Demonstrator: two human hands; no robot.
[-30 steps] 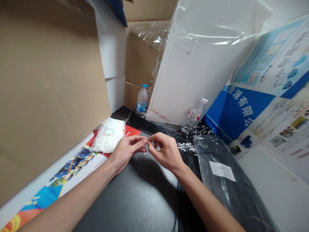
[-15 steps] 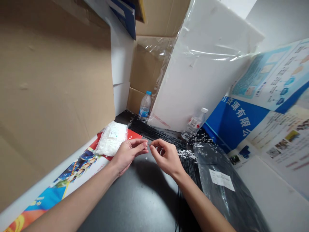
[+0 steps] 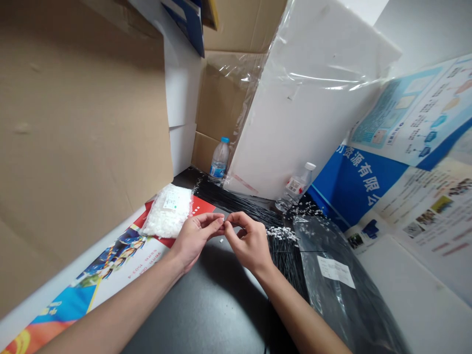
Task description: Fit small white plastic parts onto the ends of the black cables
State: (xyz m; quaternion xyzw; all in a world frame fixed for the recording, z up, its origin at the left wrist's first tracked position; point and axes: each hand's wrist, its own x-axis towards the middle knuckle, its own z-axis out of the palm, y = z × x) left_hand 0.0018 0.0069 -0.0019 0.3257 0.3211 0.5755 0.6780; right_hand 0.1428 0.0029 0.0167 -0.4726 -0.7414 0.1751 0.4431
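Observation:
My left hand and my right hand meet fingertip to fingertip above the black tabletop. Between the pinched fingers sits a tiny white piece on the end of a thin black wire; it is mostly hidden by the fingers. One small white piece lies on the table just below the fingertips. To the right lies a bundle of thin black wires with white ends. A clear bag of small white parts rests left of my left hand.
A dark plastic bag with a white label lies at the right. Two water bottles stand at the back by a wrapped white foam board. Cardboard walls the left; printed posters lean on the right.
The fingertips have closed together again after being slightly apart half a second ago. The view has shifted a little; both hands stay in the same spot over the table.

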